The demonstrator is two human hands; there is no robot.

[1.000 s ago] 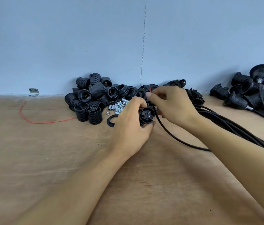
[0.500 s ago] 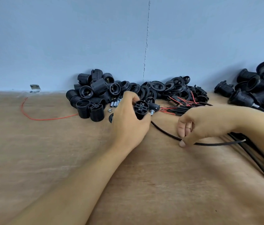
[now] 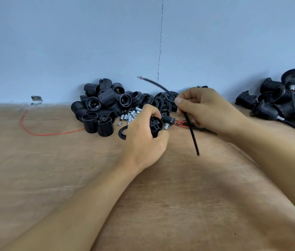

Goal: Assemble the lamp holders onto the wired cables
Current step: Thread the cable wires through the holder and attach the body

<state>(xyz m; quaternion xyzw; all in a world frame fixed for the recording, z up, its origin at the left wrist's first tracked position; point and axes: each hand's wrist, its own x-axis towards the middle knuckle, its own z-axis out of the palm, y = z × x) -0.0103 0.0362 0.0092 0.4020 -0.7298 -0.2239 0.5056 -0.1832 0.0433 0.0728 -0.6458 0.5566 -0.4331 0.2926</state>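
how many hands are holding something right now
2. The left hand grips a black lamp holder at centre; the right hand pinches a black cable just right of it.

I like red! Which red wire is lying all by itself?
The long curved red wire left of the black holder pile. The other red wires are bunched together beside the right hand.
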